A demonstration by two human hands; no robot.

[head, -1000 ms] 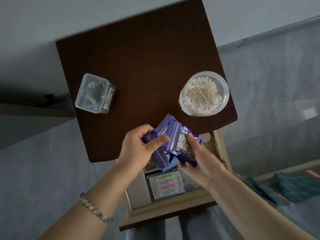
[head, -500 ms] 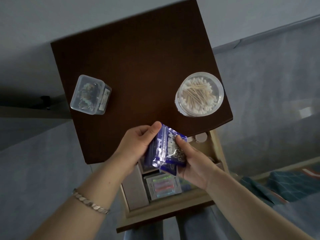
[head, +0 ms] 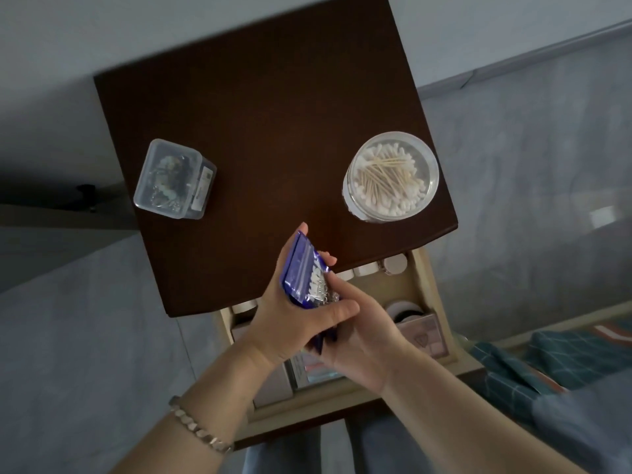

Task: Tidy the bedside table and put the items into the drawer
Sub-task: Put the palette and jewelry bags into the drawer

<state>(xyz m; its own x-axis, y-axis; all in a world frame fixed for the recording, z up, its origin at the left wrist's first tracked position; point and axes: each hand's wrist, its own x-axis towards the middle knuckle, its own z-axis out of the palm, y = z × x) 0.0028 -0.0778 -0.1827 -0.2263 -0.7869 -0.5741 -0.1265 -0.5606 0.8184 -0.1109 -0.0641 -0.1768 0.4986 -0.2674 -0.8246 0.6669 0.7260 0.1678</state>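
Both hands hold a stack of small blue zip bags (head: 305,272) edge-up over the front edge of the dark brown bedside table (head: 260,107). My left hand (head: 284,313) wraps the stack from the left, thumb across the front. My right hand (head: 355,333) presses it from the right and below. A round clear jar of cotton swabs (head: 391,176) stands at the table's right. A small clear plastic box (head: 174,179) of mixed bits sits at its left. Below the hands the light wooden drawer (head: 432,289) is pulled open.
Inside the drawer lie small round jars (head: 393,265) along the back, a roll of tape (head: 407,311), a pinkish box (head: 425,336) and a packet (head: 314,369) mostly hidden by my hands. A teal patterned cloth (head: 547,360) lies at the right. Grey floor surrounds the table.
The fanned-out blue bags have been squared into one tight stack turned on edge. Both hands closed together around it and shifted slightly toward the drawer.
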